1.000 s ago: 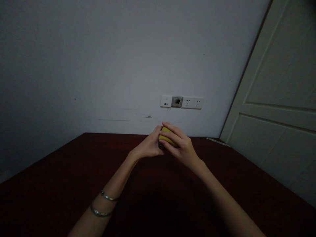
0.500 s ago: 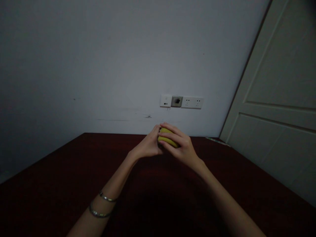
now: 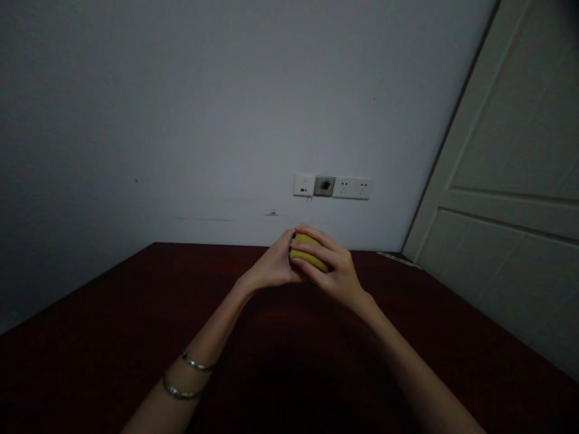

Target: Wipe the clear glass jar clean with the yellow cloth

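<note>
Both of my hands meet over the far middle of a dark red-brown table (image 3: 136, 313). My right hand (image 3: 332, 271) has its fingers wrapped over a small yellow object (image 3: 306, 253), of which only strips show between the fingers. My left hand (image 3: 274, 265) is closed against the object's left side, fingertips touching it. Two silver bangles (image 3: 187, 377) sit on my left forearm. What the yellow object is stays hidden in the dim light.
A pale wall rises behind the table with a row of white sockets (image 3: 333, 186). A cream panelled door (image 3: 511, 181) stands at the right. A thin light strip (image 3: 398, 258) lies at the table's far right corner.
Almost nothing moves. Both hands keep their grip on the yellow object, with only slight shifts of the fingers.
</note>
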A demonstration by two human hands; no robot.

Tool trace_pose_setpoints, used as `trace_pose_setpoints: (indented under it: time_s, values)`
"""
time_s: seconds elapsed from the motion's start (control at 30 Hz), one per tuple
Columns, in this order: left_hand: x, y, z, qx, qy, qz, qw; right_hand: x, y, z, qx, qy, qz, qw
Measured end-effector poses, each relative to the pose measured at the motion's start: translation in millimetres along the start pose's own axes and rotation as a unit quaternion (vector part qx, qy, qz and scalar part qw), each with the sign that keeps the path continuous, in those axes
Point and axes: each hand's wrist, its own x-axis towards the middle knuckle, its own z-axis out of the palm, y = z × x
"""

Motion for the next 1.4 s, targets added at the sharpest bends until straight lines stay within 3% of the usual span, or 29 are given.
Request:
trace_pose_setpoints:
  time_s: [0.07, 0.17, 0.27, 0.53, 0.77, 0.83, 1.03, 1.3, 1.4]
  values:
    - [-0.4, 2.2, 0.0, -0.014, 0.003, 0.000, 1.000, 0.5, -0.8, 1.4, 0.006, 0.016, 0.001, 1.000]
    - [-1.2, 8.5, -0.2, 0.014, 0.011, -0.011, 1.000, 3.1, 2.7, 2.3, 0.040, 0.086, 0.072, 0.993]
    - [-1.1, 12.5, -0.6, 0.040, 0.013, -0.022, 0.999, 4.6, 5.9, 2.5, 0.074, 0.118, 0.129, 0.982]
    - [-0.3, 14.4, -5.5, 0.025, 0.033, -0.043, 0.998, -0.1, -2.8, 3.2, 0.036, 0.041, 0.020, 0.998]
    - [-1.6, 14.5, -1.9, -0.007, 0.015, -0.042, 0.999, 3.0, 7.7, 0.8, 0.121, 0.139, 0.147, 0.972]
    - [-1.5, 12.0, -1.5, -0.042, 0.011, -0.056, 0.998, 2.8, 7.4, 0.8, 0.128, 0.138, 0.146, 0.971]
    - [-0.2, 11.7, -5.5, -0.100, 0.036, -0.082, 0.991, 0.5, -3.7, 0.1, 0.102, 0.086, 0.056, 0.990]
    - [-0.9, 7.9, -5.1, -0.129, 0.017, -0.074, 0.989, 2.7, 10.7, -0.4, 0.166, 0.131, 0.160, 0.964]
    - [-0.7, 8.3, -5.8, -0.079, 0.032, -0.083, 0.993, 1.9, 6.0, 0.7, 0.136, 0.122, 0.137, 0.973]
